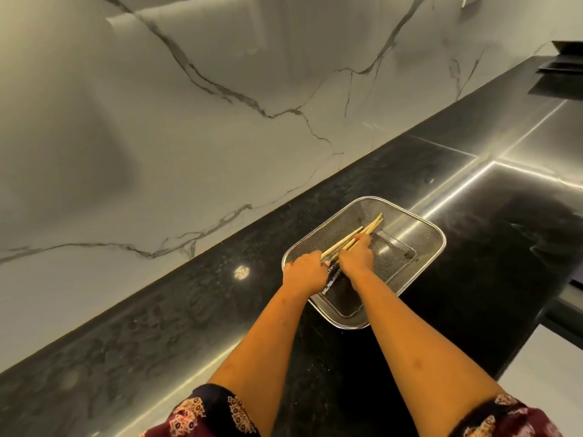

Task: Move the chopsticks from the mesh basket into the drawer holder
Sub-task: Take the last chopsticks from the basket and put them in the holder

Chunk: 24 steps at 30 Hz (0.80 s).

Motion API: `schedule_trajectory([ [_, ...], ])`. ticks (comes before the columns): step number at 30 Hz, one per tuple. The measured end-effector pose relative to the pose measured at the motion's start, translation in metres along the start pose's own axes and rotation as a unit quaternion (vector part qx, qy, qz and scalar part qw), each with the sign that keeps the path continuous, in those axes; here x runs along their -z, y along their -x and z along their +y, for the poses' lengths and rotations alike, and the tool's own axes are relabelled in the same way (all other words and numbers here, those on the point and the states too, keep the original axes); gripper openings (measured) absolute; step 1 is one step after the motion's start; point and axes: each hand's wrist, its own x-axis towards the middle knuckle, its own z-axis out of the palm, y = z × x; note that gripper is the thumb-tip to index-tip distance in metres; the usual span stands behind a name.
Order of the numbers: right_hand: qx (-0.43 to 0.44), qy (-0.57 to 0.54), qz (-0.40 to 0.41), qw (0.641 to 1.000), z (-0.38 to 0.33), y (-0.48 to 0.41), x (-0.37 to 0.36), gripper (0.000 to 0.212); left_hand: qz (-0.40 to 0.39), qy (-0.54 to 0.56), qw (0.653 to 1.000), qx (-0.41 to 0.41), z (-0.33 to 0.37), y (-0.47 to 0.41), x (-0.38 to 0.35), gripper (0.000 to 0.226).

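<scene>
Both hands reached into the mesh basket (422, 234) on the black counter (157, 326): left hand (304, 269) and right hand (356, 257) each closed around pale chopsticks (369, 229) lying inside it.

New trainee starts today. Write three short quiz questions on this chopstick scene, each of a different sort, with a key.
1. True or false: the chopsticks lie inside the mesh basket.
2. Which hands touch the chopsticks? A) left hand only B) right hand only C) both
3. Fill in: the basket sits on a dark ____.

Key: 1 true; 2 C; 3 countertop.
</scene>
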Motion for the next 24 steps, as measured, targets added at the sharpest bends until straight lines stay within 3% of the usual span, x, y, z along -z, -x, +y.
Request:
schedule_trajectory([
  [7,-0.069,-0.181,-0.005,0.981,-0.005,0.001,-0.013,0.082,0.0,0.019,1.0,-0.015,-0.003,-0.006,0.001,0.034],
  [12,-0.153,-0.311,-0.027,0.938,-0.014,-0.001,-0.015,0.091,0.015,0.054,0.998,-0.018,-0.002,-0.01,0.002,0.032],
  [15,-0.146,-0.316,-0.062,0.935,-0.023,-0.002,-0.015,0.055,0.013,0.087,0.996,-0.024,0.0,-0.01,0.004,0.043],
  [18,-0.125,-0.358,-0.08,0.922,-0.034,0.003,-0.013,0.011,0.054,0.17,0.984,-0.024,0.0,-0.008,0.009,0.037],
  [24,0.099,-0.302,-0.109,0.942,-0.044,0.016,-0.001,0.014,0.163,0.344,0.925,-0.006,-0.003,-0.001,0.022,0.024],
])
